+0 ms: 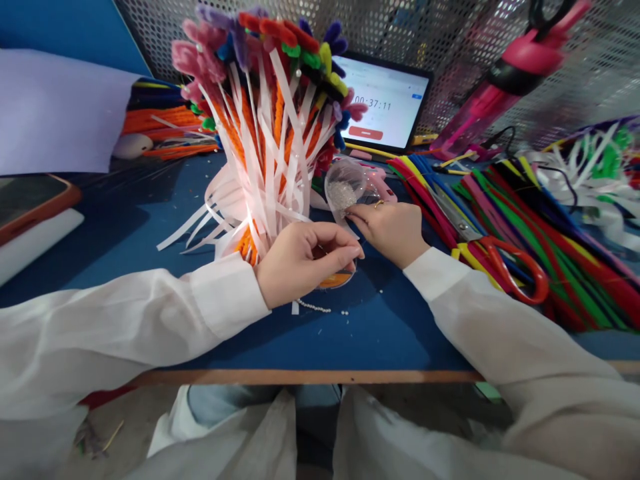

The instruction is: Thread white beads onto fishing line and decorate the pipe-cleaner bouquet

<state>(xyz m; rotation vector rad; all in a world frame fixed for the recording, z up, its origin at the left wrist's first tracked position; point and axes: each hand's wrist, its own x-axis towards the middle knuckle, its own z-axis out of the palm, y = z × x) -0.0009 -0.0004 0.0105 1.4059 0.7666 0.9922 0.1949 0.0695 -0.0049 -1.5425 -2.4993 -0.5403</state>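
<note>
My left hand (313, 260) is closed in a pinch over the table, thumb and forefinger tips together; whatever is between them is too small to make out. Beneath it, an orange-labelled round item (336, 280) is partly covered. A clear plastic cup (345, 175) lies tilted with many tiny pale beads (342, 196) inside. My right hand (389, 230) has its fingers closed at the near edge of that cup. Left of the cup stands a bunch of pipe-cleaner flowers (270, 120) with orange stems and white ribbons, just behind my left wrist.
A short string of pearl beads (314, 306) lies near the table's front edge. Red-handled scissors (515, 270) rest on bundles of coloured pipe cleaners (565, 247) at the right. Behind stand a tablet showing a timer (383, 100) and a pink bottle (500, 83). A phone (30, 203) lies left.
</note>
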